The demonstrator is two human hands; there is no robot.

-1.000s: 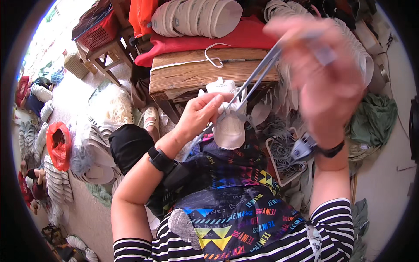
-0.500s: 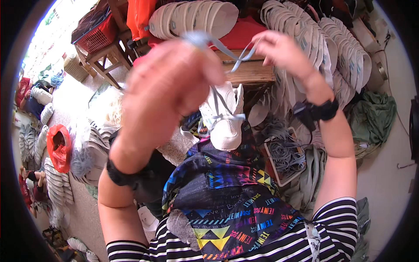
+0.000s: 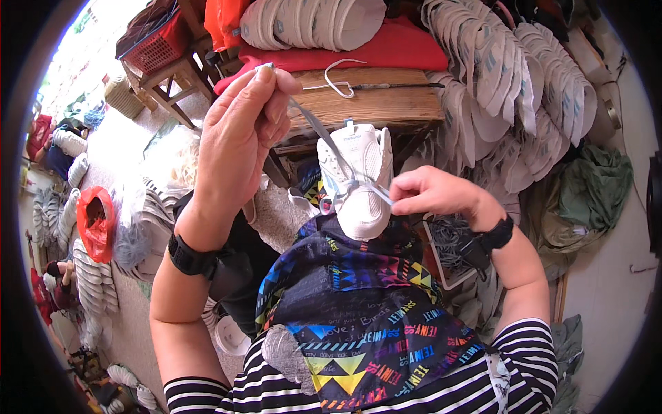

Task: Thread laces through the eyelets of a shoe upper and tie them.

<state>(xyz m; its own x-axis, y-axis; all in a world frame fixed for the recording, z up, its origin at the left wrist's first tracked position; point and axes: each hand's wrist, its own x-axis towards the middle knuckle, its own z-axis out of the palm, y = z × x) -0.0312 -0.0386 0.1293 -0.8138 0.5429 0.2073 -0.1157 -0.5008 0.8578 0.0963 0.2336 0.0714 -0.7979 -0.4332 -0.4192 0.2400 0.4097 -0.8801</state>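
A white shoe upper (image 3: 364, 214) rests toe toward me at the far end of my patterned apron (image 3: 345, 297). A grey shoelace (image 3: 318, 130) runs from its lowest eyelets up to my left hand (image 3: 247, 121), which is raised left of the shoe with thumb and fingers pinched on the lace. Close to the shoe's right side, my right hand (image 3: 441, 198) pinches another part of the same lace. The lace crosses the front of the tongue. Where its ends lie inside my fingers is partly hidden.
Ahead stands a wooden bench (image 3: 386, 107) with a red cloth (image 3: 317, 61), a loose white cord (image 3: 338, 84) and nested white uppers (image 3: 317, 22). More uppers (image 3: 476, 62) hang at the right, above a tray of grey laces (image 3: 448, 241). A red bag (image 3: 95, 224) sits left.
My right hand has come down from above the bench to the shoe's right side. My left hand has shifted slightly left, and the lace is now stretched taut from the shoe to it.
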